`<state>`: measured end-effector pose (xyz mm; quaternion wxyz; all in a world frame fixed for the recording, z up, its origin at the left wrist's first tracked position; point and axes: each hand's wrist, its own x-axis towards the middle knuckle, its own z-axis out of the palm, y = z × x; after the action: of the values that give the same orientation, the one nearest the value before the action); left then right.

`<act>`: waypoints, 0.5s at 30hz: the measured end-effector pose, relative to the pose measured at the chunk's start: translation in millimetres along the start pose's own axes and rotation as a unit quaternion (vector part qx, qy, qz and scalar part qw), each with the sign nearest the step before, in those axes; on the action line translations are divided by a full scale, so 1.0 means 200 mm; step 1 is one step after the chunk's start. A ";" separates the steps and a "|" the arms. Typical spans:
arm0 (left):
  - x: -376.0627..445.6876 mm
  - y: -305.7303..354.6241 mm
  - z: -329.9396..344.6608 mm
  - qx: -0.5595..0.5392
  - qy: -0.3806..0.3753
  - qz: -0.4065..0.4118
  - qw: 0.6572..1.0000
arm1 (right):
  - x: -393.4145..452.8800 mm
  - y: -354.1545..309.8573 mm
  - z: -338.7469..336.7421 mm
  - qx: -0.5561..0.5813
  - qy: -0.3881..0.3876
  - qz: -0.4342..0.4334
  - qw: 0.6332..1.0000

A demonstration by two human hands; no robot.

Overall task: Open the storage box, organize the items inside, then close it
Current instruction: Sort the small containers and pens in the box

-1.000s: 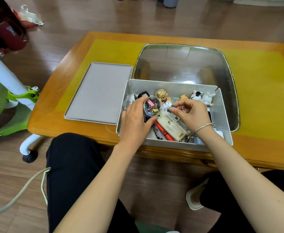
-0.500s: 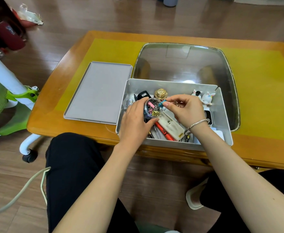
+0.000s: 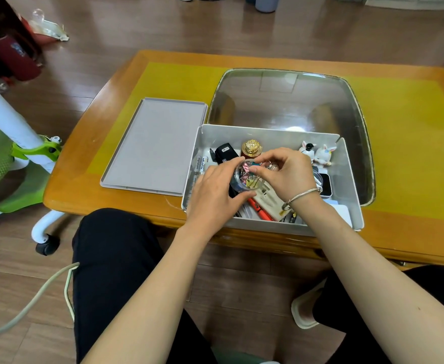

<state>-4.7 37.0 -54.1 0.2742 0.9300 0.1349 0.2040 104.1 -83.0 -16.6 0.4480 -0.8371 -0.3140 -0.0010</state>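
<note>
The grey storage box (image 3: 347,164) stands open at the table's near edge. Its flat lid (image 3: 155,145) lies beside it on the left. My left hand (image 3: 213,193) grips a small clear jar (image 3: 244,179) of coloured binder clips, held tilted over the box. My right hand (image 3: 284,172) is over the jar's mouth, fingertips pinched on small clips, which are partly hidden. In the box lie a black device (image 3: 225,152), a gold-capped bottle (image 3: 252,147), two small rabbit figurines (image 3: 319,153), an orange pen (image 3: 261,208) and a cream case (image 3: 270,200).
A glass inset (image 3: 289,101) fills the middle of the wooden table (image 3: 89,179) behind the box. A green and white chair (image 3: 19,153) stands on the left, with a cable (image 3: 32,300) on the floor. My knees sit close under the table edge.
My right hand lifted clips from the box's right side and moved left onto the jar's mouth. My left hand kept hold of the jar.
</note>
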 end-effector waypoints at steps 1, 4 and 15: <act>0.00 0.00 0.00 0.005 -0.001 0.006 1.000 | 0.00 -0.01 0.00 -0.006 -0.010 -0.009 1.000; 0.00 -0.01 0.01 0.003 -0.004 -0.004 1.000 | -0.01 -0.04 0.00 -0.027 -0.062 -0.049 0.996; 0.04 -0.03 0.04 -0.042 -0.008 -0.111 0.993 | -0.02 0.05 -0.06 0.054 0.009 0.056 0.997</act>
<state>4.6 41.8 -60.8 0.3349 0.8986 0.2262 0.1709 110.2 -99.2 -18.2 0.4946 -0.8279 -0.2624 0.0336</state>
